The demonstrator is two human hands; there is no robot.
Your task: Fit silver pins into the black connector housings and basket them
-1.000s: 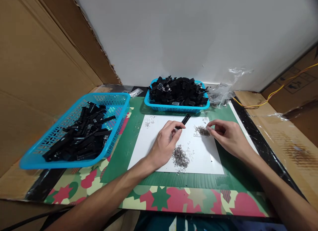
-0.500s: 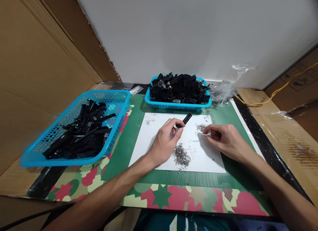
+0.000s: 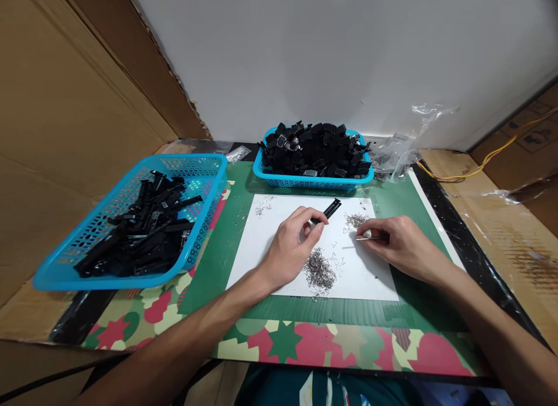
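left hand [image 3: 290, 243] pinching a slim black part [image 3: 333, 209] between thumb and curled fingers, its far end jutting out over the white sheet [image 3: 253, 255], its near end hidden in the grip. right hand [image 3: 396, 240] closed on a thin metal tool [image 3: 361, 238], tip pointing left near the smaller wire pile [image 3: 355, 220], most of the shaft covered by fingers; whether the tip bears a wire, too small to tell. larger wire pile [image 3: 319, 271] between the hands, single pieces hard to make out.
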